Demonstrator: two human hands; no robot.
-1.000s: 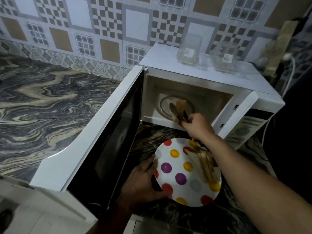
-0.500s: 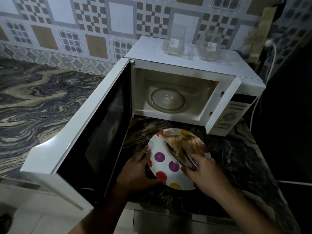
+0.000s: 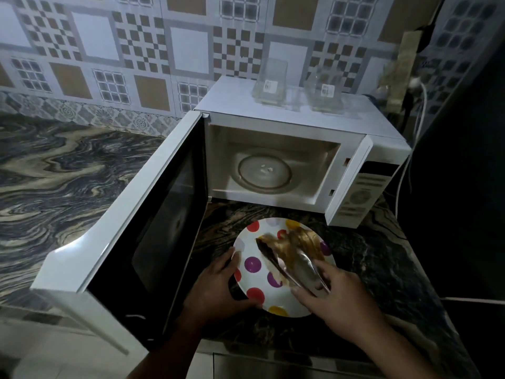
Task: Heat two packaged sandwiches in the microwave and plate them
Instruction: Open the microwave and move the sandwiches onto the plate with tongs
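Observation:
A white plate with coloured dots (image 3: 255, 280) sits on the dark counter in front of the open microwave (image 3: 273, 124). Two toasted sandwiches lie on it: one (image 3: 307, 239) at the plate's far right, the other (image 3: 276, 247) beside it. My right hand (image 3: 336, 299) grips metal tongs (image 3: 289, 272) whose tips are at the nearer sandwich. My left hand (image 3: 216, 285) holds the plate's left rim, thumb on top. The microwave's glass turntable (image 3: 263, 175) holds only a few crumbs.
The microwave door (image 3: 142, 228) stands wide open to the left of the plate. Two clear plastic packages (image 3: 270, 83) (image 3: 325, 90) stand on top of the microwave. A white cable (image 3: 410, 165) runs down the right side. Marbled counter (image 3: 54, 173) extends left.
My right hand carried the second sandwich with the tongs out of the microwave and down onto the plate. The left hand stayed on the plate's rim.

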